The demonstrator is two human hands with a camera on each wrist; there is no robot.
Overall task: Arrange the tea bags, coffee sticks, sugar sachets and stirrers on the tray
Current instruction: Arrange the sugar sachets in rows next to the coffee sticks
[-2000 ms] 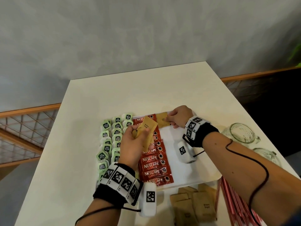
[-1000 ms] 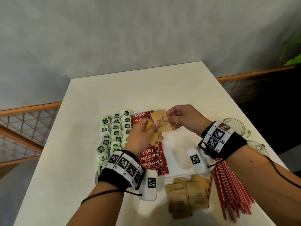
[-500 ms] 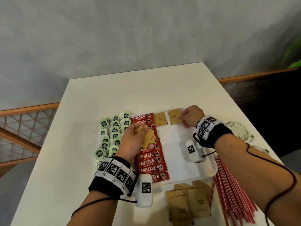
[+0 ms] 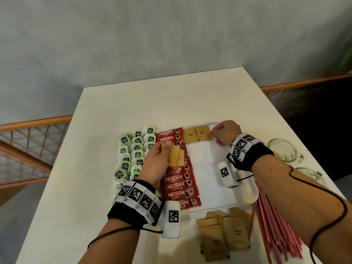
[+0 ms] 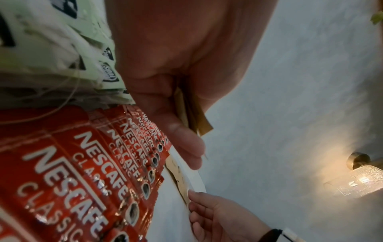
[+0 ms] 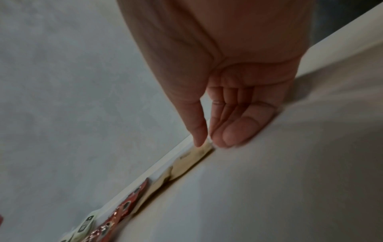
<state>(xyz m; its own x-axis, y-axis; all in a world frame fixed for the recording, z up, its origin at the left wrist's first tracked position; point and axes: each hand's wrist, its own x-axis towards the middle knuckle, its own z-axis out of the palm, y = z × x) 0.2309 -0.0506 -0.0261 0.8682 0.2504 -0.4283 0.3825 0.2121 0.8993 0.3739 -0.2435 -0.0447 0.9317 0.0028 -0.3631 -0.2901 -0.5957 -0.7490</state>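
On the white tray (image 4: 238,197), green tea bags (image 4: 133,155) fill the left side and red coffee sticks (image 4: 179,185) form a column beside them. Two brown sugar sachets lie along the far rim, the first (image 4: 190,135) next to the sticks. My right hand (image 4: 213,134) pinches the right edge of the second sachet (image 4: 202,133), thumb and index meeting on its end (image 6: 190,157). My left hand (image 4: 165,147) hovers over the coffee sticks (image 5: 93,163) and grips several more sugar sachets (image 4: 175,158), fanned out between thumb and fingers (image 5: 194,111).
Loose sugar sachets (image 4: 222,237) lie in a pile on the table in front of the tray. Red stirrers (image 4: 274,225) lie in a bundle to its right. Two glass cups (image 4: 283,151) stand near the table's right edge. The tray's right half is bare white.
My right hand took a sachet from the left hand's bundle and laid it beside the first one at the tray's far rim. The left hand stayed over the coffee sticks.
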